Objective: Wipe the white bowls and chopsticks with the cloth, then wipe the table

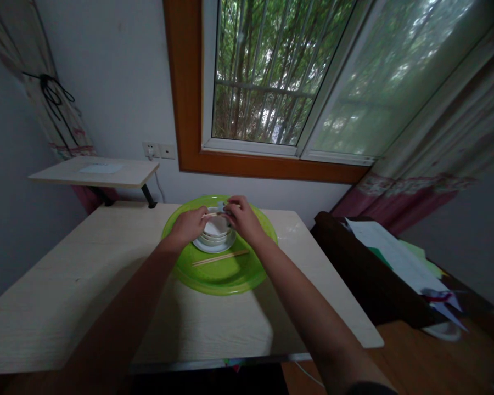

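Observation:
My left hand [190, 225] is closed, pinching one end of light wooden chopsticks [209, 214] over a stack of bowls. The fingers of my right hand [242, 218] close around their other end. By those fingertips a small pale bluish thing [221, 206] shows, too small to name. Beneath both hands, white bowls [215, 240] are stacked on a white plate [214, 249]. The plate stands in a round, bright green basin [226, 288]. Another pair of chopsticks [220, 258] lies in the basin, in front of the plate.
The basin rests on a pale wooden table [86, 296] below a barred window [271, 77]. A small raised shelf [119, 174] with a paper on it is at the back left. To the right, a dark brown piece of furniture [362, 269] holds papers [395, 255].

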Available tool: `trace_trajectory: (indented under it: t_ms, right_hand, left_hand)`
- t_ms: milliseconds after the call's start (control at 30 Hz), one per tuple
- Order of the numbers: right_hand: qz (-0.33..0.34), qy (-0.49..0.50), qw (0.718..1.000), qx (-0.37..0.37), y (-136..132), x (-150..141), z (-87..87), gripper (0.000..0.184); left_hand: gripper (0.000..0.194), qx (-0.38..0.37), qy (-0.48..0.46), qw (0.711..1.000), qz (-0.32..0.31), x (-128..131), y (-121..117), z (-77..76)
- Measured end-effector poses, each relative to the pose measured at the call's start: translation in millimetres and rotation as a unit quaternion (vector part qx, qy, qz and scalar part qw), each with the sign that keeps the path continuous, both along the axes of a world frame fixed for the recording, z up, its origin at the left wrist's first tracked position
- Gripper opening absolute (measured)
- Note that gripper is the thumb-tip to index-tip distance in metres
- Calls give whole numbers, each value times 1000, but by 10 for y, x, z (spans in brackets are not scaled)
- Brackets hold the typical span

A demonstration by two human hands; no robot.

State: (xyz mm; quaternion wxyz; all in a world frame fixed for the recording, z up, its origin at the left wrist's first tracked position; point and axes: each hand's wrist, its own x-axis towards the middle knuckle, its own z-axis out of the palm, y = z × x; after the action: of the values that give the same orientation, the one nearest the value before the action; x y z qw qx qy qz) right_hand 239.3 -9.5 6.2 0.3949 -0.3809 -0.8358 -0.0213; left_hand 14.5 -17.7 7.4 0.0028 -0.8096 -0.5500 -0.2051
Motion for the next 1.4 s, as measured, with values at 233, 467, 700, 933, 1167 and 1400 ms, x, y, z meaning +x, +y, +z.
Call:
trace_trajectory:
  t_ms: [233,467,700,933,1167,1400]
  right_hand:
    - [98,-93,991,-17,-59,8,-8,26]
    - [71,-90,993,-18,-2,27,-40,25]
    - [48,-112,992,12,35,-15,-87,22]
    - [-23,-112,993,14,63,70,-16,23]
    - [-85,-93,992,-2,113,217,-13,25]
    - [-88,-79,993,1,138,254,-18,23]
  left_hand:
    - [28,-1,-21,1000,-21,-30,58,-65]
    - [29,-9,-30,999,-28,-27,35,-37]
    - [32,4,-29,996,-86,-32,60,-77]
    - [29,51,-46,996,-53,-40,72,-43]
    - [28,109,-54,993,-3,-121,112,-70]
    - [29,139,-75,987,-34,-155,137,-54]
